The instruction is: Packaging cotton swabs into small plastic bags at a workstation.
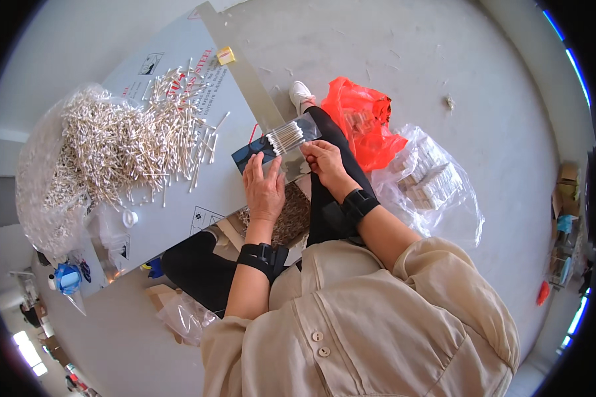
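Note:
A flat packet [247, 153], part dark blue and part clear film, lies slanting over the table's right edge. A row of white cotton swabs [285, 137] sits side by side in its clear middle. My left hand [265, 188] has its fingers stretched out and apart, the tips touching the packet's near edge by the dark part. At the clear end, my right hand [326, 165] pinches the film between thumb and fingers. A large heap of loose cotton swabs [112, 142] spills from a clear bag [36, 178] on the left of the table.
The table [172, 218] is covered in printed grey-blue film and holds a small yellow box [226, 55]. On the floor to the right are a red plastic bag [354, 112] and a clear bag [467, 205] of white packs. An open cardboard box [230, 233] stands below my hands.

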A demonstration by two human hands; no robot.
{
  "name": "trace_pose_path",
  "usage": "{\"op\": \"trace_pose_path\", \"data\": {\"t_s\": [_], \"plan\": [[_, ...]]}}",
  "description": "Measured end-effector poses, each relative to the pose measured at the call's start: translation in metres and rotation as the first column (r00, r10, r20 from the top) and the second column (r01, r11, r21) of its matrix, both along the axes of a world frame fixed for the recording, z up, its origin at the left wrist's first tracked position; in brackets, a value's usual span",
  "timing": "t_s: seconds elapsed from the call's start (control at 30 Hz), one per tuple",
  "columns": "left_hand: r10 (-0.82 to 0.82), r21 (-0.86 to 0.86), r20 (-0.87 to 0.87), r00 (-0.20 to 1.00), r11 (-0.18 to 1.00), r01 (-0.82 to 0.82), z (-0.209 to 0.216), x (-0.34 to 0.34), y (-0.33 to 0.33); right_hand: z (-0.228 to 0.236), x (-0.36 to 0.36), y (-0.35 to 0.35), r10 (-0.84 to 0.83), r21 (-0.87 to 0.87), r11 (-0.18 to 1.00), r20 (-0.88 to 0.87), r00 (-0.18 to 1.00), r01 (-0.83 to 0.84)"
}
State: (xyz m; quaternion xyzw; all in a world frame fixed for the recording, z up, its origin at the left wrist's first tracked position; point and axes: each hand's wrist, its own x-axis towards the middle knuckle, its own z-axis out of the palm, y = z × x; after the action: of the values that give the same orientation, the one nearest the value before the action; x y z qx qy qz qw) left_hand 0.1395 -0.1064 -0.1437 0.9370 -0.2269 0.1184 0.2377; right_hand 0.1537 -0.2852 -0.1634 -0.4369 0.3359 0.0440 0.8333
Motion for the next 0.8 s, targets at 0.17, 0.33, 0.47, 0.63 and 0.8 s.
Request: {"op": "trace_pose_path", "data": {"t_s": [0.17, 0.33, 0.47, 0.63, 0.8], "plan": [[-0.011, 0.021, -0.003, 1.0, 1.0, 0.011, 0.0024, 0.0001, -0.0021, -0.0074, 0.006, -0.0009, -0.018, 0.006, 1.0, 0.081, 0.997, 0.017], [-0.023, 0.038, 0.014, 1.0, 0.999, 0.023, 0.0008, -0.0003, -0.0021, -0.01, 0.0072, 0.0005, -0.003, -0.018, 1.0, 0.072, 0.997, 0.005], [-0.027, 0.034, 0.007, 1.0, 0.999, 0.027, -0.0002, 0.0, -0.0013, -0.0091, 0.0069, 0.0009, 0.014, -0.059, 0.998, 0.075, 0.997, -0.01], [-0.023, 0.03, 0.008, 1.0, 0.999, 0.023, 0.0004, -0.0002, -0.001, -0.0089, 0.0065, 0.0023, -0.002, -0.044, 0.999, 0.077, 0.997, 0.005], [-0.014, 0.025, -0.01, 1.0, 1.0, 0.014, 0.0033, -0.0001, -0.0023, -0.0072, 0.0068, 0.0019, -0.008, -0.03, 1.0, 0.061, 0.998, 0.01]]}}
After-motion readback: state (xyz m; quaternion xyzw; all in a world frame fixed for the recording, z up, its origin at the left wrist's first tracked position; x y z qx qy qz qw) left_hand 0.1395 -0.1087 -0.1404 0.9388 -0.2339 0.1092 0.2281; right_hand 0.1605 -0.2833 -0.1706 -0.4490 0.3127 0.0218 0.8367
